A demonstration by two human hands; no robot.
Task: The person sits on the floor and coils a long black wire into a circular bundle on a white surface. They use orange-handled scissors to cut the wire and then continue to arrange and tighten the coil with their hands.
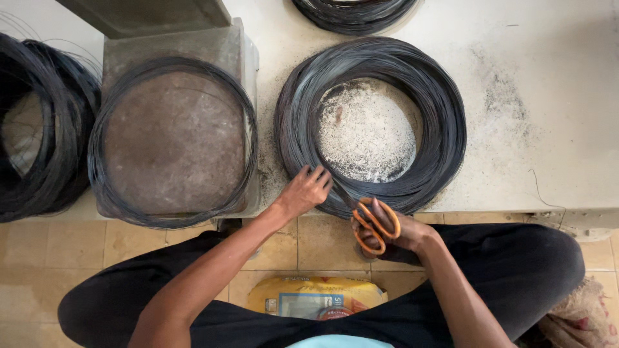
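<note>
The left hand lay half open, its fingers spread and pinching strands at the near edge of a large coil of dark wire. The right hand was clenched through the loops of a pair of orange-handled scissors, gripping them firmly, with the blades pointing up into the same near edge of the coil, just beside the left fingertips. Whether the blades stood open or shut could not be told.

That coil rested flat on a pale stone slab, with a patch of whitish grit inside its ring. To its left, a thinner loop of wire lay around a brown round surface on a grey block. A 3rd, thick coil sat at the far left, and part of a 4th showed at the top edge. Below the hands, the person's knees in black trousers spread over tan floor tiles, with a yellow packet between them.
</note>
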